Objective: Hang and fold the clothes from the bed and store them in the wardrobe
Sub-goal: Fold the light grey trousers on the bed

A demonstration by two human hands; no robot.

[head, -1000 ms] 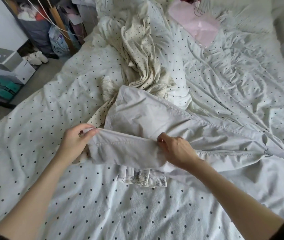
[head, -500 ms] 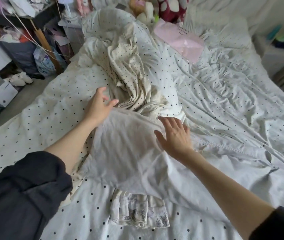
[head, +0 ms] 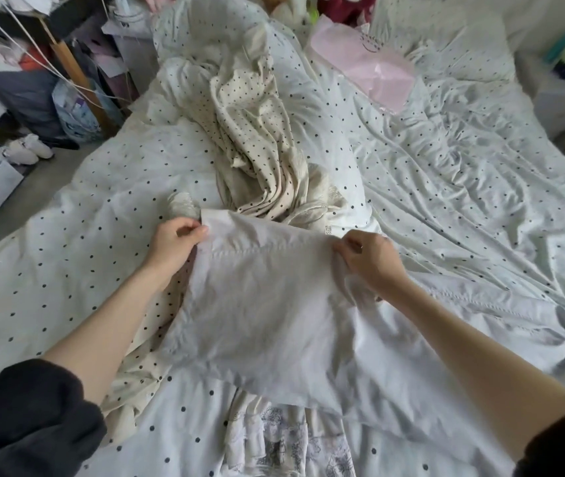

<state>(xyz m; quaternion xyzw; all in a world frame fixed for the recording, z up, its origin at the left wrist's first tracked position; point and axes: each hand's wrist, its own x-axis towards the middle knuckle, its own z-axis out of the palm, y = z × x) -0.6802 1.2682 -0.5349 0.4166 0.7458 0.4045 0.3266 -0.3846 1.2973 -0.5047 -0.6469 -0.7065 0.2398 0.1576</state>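
The pale grey garment (head: 260,304) lies on the polka-dot duvet (head: 67,253); we pinch its top hem with our left hand (head: 174,241) and right hand (head: 369,258). Behind it bunches a cream dotted cloth (head: 257,149); under it shows a printed fabric (head: 288,442), perhaps a skirt.

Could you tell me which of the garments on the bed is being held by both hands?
The plain pale grey garment, nearest the person; the cream dotted one lies bunched beyond it, untouched.

Both arms reach forward; left hand (head: 173,243) and right hand (head: 369,259) pinch shut.
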